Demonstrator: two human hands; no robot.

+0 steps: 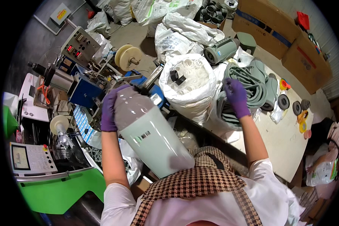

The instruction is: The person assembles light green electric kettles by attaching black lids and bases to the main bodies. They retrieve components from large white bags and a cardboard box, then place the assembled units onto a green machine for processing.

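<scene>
My left hand (110,110), in a purple glove, is wrapped round the upper left side of a large glossy cylinder casing (154,141), grey at its top and pale green below. The casing leans toward my checked apron, its lower end close to it. My right hand (236,98), also gloved in purple, is at a bag of grey-green rubber loops (255,83), with its fingers curled in. What those fingers hold is hidden. Left of this bag stands a white sack (190,98) full of white rings, with two black rings on top.
A blue machine (84,90) and a control panel (28,158) with a green cover stand at left. Grey-green casings (221,51) lie beyond the bag. Black rings and coloured tape rolls (302,128) sit on the white table (277,147). Another person (331,145) is at far right.
</scene>
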